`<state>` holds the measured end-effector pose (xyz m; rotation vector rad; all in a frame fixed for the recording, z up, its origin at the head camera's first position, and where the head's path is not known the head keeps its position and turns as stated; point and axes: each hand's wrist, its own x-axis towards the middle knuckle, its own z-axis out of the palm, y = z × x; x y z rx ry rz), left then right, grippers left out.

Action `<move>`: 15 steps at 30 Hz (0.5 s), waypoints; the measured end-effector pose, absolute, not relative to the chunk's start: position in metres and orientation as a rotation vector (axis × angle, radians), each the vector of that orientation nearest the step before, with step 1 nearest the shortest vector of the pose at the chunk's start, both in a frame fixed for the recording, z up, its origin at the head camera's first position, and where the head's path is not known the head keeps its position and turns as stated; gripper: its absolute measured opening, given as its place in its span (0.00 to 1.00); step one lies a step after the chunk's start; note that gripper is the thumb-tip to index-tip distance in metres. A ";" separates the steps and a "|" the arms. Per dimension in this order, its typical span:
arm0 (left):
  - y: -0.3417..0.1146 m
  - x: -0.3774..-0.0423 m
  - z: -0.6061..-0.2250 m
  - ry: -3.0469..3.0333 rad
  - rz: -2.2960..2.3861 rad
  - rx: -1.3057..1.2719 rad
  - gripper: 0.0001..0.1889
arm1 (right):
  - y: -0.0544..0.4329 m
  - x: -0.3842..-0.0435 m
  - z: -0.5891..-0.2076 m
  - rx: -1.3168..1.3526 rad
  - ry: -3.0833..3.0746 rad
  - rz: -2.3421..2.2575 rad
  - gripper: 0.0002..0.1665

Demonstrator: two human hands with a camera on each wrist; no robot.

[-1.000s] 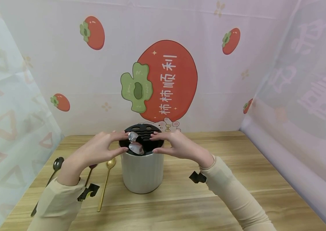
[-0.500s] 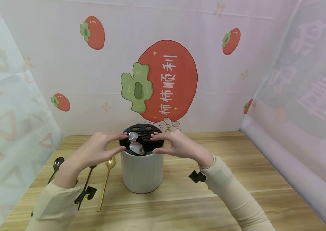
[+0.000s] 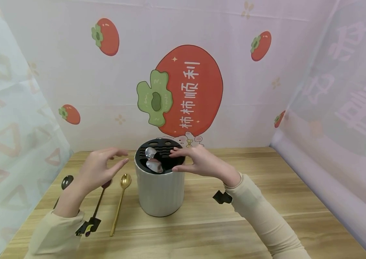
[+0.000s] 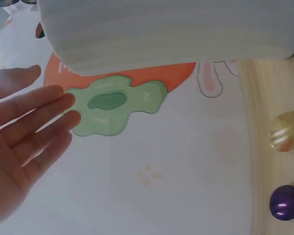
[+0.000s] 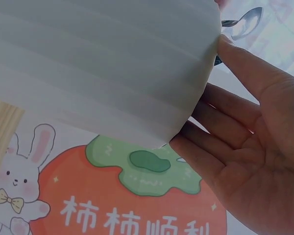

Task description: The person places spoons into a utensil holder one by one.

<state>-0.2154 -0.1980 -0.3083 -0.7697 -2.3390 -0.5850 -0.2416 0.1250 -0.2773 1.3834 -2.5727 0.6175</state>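
Note:
A white ribbed utensil holder [image 3: 160,196] stands upright on the table, topped by a black slotted insert [image 3: 141,163]. Two silver spoon bowls [image 3: 154,165] stick out of the insert; their handles are hidden inside. My right hand [image 3: 202,163] rests at the holder's right rim, thumb at the near side and loosely bent fingers reaching over the insert. In the right wrist view, some of its fingertips are hidden behind the rim. My left hand [image 3: 96,171] is in the air left of the holder, apart from it, with relaxed fingers and nothing held.
Left of the holder lie a gold spoon [image 3: 125,180], a purple spoon [image 3: 106,184] and a black spoon [image 3: 67,181], the last two partly behind my left arm. A persimmon-printed cloth [image 3: 234,108] rises at the table's back, with more cloth along both sides.
My left hand has come off the holder's left rim and moved left. My right hand stays at the right rim, and the holder stands where it was.

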 end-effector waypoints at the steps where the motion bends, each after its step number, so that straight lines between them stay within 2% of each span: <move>1: -0.199 -0.216 -0.311 -2.356 -0.581 -0.742 0.07 | 0.125 -0.242 -0.277 1.381 -2.577 0.616 0.27; 8: -0.206 -0.221 -0.332 -2.588 -0.514 -0.580 0.10 | 0.126 -0.242 -0.276 1.378 -2.585 0.638 0.27; 15: -0.207 -0.226 -0.352 -2.731 -0.468 -0.487 0.08 | 0.125 -0.243 -0.275 1.376 -2.591 0.637 0.27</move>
